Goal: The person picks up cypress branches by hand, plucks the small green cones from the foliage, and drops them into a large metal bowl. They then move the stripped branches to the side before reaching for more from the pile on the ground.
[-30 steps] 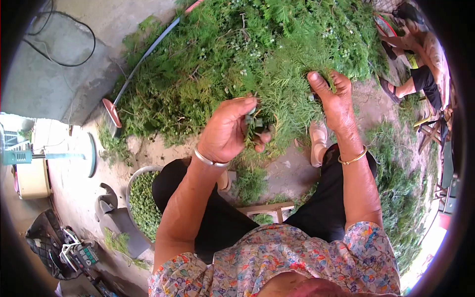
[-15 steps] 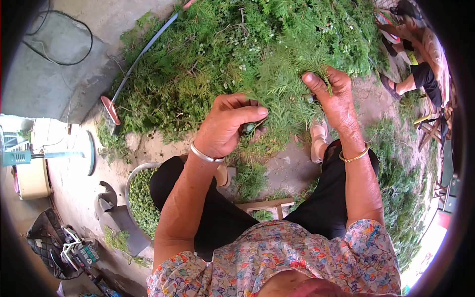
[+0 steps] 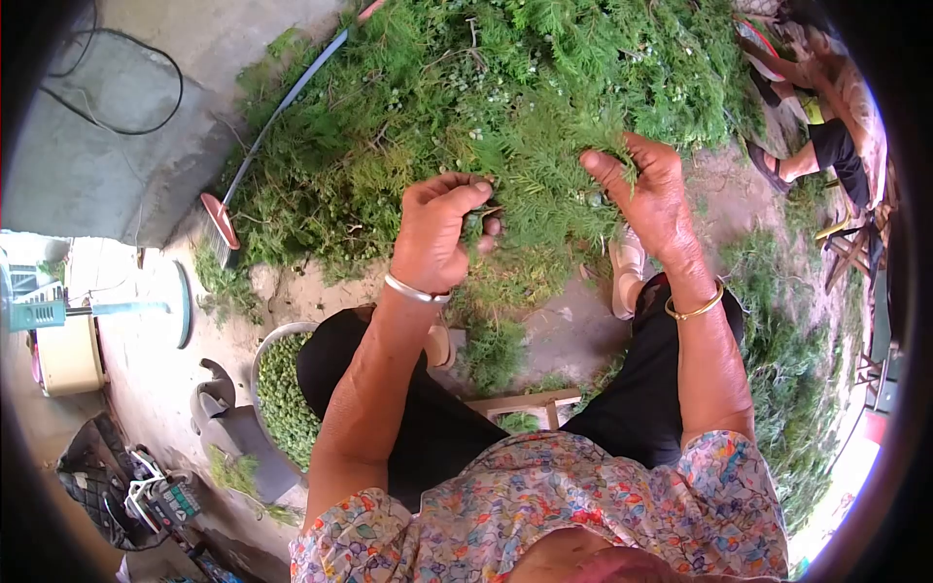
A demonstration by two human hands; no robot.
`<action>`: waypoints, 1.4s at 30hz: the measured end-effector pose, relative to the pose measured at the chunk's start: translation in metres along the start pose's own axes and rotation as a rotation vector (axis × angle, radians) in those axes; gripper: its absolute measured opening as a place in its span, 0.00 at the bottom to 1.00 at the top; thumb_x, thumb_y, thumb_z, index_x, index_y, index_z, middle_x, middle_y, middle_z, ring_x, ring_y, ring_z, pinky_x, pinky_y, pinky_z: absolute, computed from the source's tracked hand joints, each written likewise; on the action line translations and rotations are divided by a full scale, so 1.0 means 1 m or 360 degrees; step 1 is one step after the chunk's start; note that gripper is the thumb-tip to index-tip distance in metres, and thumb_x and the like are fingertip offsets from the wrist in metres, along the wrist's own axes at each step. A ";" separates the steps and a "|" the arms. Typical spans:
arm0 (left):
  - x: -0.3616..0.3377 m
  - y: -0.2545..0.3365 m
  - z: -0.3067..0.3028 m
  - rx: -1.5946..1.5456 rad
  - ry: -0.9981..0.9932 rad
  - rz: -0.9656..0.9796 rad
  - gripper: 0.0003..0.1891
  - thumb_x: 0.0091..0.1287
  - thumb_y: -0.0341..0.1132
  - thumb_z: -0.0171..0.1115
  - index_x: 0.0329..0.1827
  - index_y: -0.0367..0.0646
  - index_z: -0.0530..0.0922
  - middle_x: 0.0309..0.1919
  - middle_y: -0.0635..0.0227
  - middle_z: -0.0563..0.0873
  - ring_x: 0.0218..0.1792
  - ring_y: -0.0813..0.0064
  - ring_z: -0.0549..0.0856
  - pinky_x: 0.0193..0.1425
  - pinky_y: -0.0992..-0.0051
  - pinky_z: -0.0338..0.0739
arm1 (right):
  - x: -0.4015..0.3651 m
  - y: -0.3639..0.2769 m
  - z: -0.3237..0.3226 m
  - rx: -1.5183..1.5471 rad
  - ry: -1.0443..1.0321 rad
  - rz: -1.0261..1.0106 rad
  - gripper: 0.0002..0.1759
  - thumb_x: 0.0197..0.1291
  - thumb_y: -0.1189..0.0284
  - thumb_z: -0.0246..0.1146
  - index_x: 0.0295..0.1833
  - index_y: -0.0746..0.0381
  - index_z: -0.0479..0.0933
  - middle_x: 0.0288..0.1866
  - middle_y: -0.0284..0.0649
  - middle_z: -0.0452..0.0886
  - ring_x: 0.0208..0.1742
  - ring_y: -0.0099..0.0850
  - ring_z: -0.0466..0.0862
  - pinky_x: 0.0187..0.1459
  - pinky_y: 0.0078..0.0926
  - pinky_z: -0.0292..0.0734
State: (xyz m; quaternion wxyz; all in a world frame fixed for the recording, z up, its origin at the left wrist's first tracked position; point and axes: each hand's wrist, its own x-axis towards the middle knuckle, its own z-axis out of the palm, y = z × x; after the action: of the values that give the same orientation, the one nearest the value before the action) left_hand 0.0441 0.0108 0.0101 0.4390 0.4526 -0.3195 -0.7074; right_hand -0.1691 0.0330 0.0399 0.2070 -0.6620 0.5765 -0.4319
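My right hand (image 3: pixel 653 194) is closed around a leafy cypress branch (image 3: pixel 554 180), its thumb and fingers gripping the right end. The flat green sprays hang between my two hands. My left hand (image 3: pixel 435 231) is at the left edge of these sprays, fingers curled, with small green cones (image 3: pixel 475 224) partly visible in them and a thin brown twig end by the fingertips. Below and beyond both hands spreads a big heap of cut cypress branches (image 3: pixel 389 126) dotted with pale green cones. By my left knee a round metal basin (image 3: pixel 257 374) holds many green cones.
A broom (image 3: pixel 222 228) with a long blue handle leans along the heap's left side. Further left are a fan (image 3: pixel 175 301), a beige box (image 3: pixel 70 355) and a parked cycle (image 3: pixel 160 496). At right sits another person (image 3: pixel 841 146). More cut greenery (image 3: pixel 777 389) lies at right.
My left hand has moved slightly left and up, and its fingers have parted a little. My right hand has shifted slightly left, still holding the branch.
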 end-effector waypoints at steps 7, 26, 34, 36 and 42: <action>0.001 -0.001 -0.008 -0.0352 -0.0257 -0.0166 0.10 0.66 0.35 0.57 0.40 0.36 0.77 0.28 0.66 0.80 0.23 0.70 0.81 0.17 0.75 0.69 | 0.001 0.016 -0.003 0.0186 0.0214 0.0160 0.14 0.54 0.70 0.69 0.31 0.70 0.76 0.21 0.34 0.74 0.27 0.17 0.67 0.30 0.21 0.69; -0.002 -0.007 -0.020 -0.0416 -0.0322 -0.0116 0.17 0.66 0.35 0.57 0.53 0.33 0.72 0.34 0.60 0.82 0.34 0.69 0.84 0.29 0.71 0.80 | 0.004 0.021 -0.001 0.0479 0.0253 0.0309 0.12 0.55 0.70 0.68 0.28 0.67 0.76 0.24 0.25 0.73 0.28 0.15 0.66 0.31 0.18 0.66; -0.002 -0.004 -0.025 -0.0195 -0.0349 -0.0073 0.09 0.56 0.22 0.63 0.39 0.30 0.77 0.28 0.59 0.82 0.26 0.72 0.81 0.25 0.76 0.78 | 0.003 0.009 -0.004 0.0485 0.0240 0.0281 0.07 0.55 0.71 0.68 0.36 0.64 0.80 0.30 0.26 0.79 0.31 0.15 0.71 0.34 0.16 0.68; 0.003 -0.003 -0.039 -0.0180 -0.0320 -0.0017 0.07 0.56 0.22 0.63 0.37 0.30 0.78 0.28 0.58 0.82 0.25 0.72 0.80 0.23 0.77 0.77 | 0.003 0.008 -0.009 0.0422 0.0255 0.0343 0.06 0.55 0.72 0.68 0.37 0.62 0.80 0.32 0.26 0.79 0.32 0.15 0.73 0.35 0.17 0.68; 0.005 0.019 -0.043 -0.0672 0.0065 -0.0058 0.11 0.66 0.35 0.58 0.33 0.32 0.77 0.27 0.53 0.81 0.20 0.72 0.79 0.17 0.86 0.70 | 0.002 0.026 -0.012 0.0574 0.0458 0.0381 0.06 0.56 0.69 0.67 0.37 0.60 0.81 0.31 0.25 0.79 0.31 0.16 0.73 0.34 0.17 0.68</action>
State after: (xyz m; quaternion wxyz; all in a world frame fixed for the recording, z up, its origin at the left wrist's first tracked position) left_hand 0.0890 -0.0040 0.0080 0.5178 0.3705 -0.1469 -0.7570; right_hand -0.1944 0.0275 0.0267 0.2872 -0.4732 0.5880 -0.5898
